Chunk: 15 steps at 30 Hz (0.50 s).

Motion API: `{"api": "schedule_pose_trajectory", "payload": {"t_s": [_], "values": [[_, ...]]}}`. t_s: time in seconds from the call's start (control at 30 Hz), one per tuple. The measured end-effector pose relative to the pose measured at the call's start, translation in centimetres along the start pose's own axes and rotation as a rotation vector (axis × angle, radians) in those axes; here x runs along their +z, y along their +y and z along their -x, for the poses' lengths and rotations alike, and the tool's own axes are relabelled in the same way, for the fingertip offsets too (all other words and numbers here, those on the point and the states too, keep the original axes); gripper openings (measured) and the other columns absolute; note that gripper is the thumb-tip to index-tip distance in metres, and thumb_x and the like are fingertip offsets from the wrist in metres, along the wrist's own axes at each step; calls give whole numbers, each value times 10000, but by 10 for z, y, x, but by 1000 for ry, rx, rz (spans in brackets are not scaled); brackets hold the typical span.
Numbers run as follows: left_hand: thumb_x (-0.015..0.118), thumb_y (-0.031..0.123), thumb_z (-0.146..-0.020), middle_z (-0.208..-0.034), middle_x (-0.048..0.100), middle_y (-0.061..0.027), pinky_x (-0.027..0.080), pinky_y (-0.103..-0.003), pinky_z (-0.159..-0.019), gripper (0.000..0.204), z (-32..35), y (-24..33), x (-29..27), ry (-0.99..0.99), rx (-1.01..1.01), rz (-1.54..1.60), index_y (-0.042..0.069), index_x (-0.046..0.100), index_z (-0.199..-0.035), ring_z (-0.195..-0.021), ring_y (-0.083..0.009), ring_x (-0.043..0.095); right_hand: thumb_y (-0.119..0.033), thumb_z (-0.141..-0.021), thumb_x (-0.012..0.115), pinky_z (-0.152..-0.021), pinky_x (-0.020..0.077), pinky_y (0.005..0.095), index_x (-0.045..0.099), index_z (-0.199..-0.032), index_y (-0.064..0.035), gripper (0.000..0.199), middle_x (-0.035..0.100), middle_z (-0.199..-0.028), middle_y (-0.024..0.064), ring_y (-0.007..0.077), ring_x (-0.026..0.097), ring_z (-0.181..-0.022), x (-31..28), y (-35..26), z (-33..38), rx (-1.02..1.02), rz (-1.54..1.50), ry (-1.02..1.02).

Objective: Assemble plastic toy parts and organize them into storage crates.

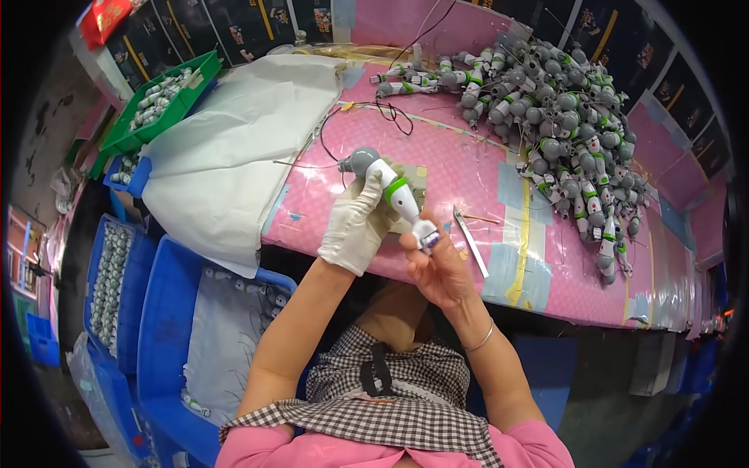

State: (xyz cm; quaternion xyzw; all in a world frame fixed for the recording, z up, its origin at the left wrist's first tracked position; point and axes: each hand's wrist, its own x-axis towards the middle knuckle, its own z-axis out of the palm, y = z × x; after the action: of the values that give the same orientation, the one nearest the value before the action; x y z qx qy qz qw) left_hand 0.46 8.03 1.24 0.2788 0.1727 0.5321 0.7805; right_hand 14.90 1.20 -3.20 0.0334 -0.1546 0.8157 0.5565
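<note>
Toy part [388,189] between both hands' fingers [413,242]

A workbench covered in pink dotted sheeting [476,168], patched with blue and yellow tape, spans the middle of the frame. A white cloth [234,132] drapes over its left part. At upper left sits a green tray [204,69]; blue crates [160,312] stand along the lower left. Dark boxes [234,27] line the top edge, and a dim floor shows at lower right.

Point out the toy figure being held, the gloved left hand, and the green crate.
toy figure [388,187], head view, white body
left hand [355,222], head view, glove's back
green crate [160,121], head view, front wall
</note>
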Motion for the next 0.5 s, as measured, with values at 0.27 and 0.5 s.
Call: {"api": "schedule_pose_trajectory", "payload": {"t_s": [0.27, 0.5], "values": [[403, 378, -947, -1064, 586, -136, 506, -353, -780, 445, 10, 0, 19, -20, -231, 152, 18, 485, -1196, -889, -245, 599, -23, -658, 759, -537, 463, 251, 636, -1054, -93, 421, 601, -777, 36, 132, 579, -654, 18, -3, 1, -427, 1767, -117], [364, 419, -951, -1020, 593, -124, 508, -323, -668, 458, 22, 3, 1, 53, -259, 205, 37, 479, -1175, -792, -217, 593, -51, -717, 708, -514, 466, 252, 623, -1069, -38, 362, 618, -804, 63, 138, 569, -565, 26, -14, 10, -313, 1753, -82]]}}
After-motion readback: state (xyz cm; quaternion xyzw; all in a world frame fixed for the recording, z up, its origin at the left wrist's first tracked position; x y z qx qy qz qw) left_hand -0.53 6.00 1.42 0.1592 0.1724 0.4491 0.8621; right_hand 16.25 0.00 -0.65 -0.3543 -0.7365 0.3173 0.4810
